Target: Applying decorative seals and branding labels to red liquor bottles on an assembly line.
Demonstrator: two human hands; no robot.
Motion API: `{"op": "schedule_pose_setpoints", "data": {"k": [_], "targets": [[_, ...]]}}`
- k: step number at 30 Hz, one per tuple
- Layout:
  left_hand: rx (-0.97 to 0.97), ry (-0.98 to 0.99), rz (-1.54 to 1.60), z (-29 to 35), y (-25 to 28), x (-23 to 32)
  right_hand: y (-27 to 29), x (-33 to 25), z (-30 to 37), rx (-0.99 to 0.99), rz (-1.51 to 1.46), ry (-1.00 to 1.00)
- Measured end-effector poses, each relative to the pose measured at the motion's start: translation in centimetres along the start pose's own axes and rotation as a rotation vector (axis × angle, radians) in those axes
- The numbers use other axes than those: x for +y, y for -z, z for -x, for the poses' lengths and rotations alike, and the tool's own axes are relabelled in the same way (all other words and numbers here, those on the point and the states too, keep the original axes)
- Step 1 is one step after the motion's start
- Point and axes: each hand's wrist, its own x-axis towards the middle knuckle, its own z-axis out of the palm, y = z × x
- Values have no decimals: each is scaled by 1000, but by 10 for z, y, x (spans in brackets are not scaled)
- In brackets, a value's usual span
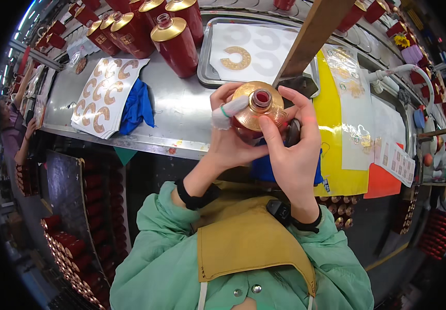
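Just over the table's front edge, I hold a red bottle [248,122] with a gold shoulder, its open neck toward me. My left hand [227,147] is wrapped round its left side; a white cover [229,112] with a green band sits on the thumb, which lies on the gold shoulder. My right hand [296,155] grips the other side, thumb pressed on the shoulder near a patterned gold piece at its edge. A dark rounded object [293,133] shows by the right palm; its kind is unclear. Most of the bottle's body is hidden.
Several red bottles [175,49] stand behind on the metal table [176,121]. At left lies a sheet of gold C-shaped decals [101,90] over a blue cloth [139,106]. A metal tray [204,64] holds a white sheet with a decal [236,58]. A wooden post [316,33] rises beside it.
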Motion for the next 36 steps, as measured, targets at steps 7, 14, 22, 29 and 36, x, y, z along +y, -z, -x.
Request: {"op": "schedule_pose_setpoints", "data": {"k": [7,14,22,29,36], "targets": [[178,-107,-241,19,-24,-11,1,7,-3,38,43,105],[-147,91,175,0,26,-8,28,-6,-17,215,223,-118],[60,-29,-48,14,11,-8,-16,15,-1,-63,83,-16],[56,-4,-82,18,11,-5,-15,19,-3,-120,-125,-119],[-30,-168,13,5,19,-7,-4,19,-7,-168,-315,-215]]}}
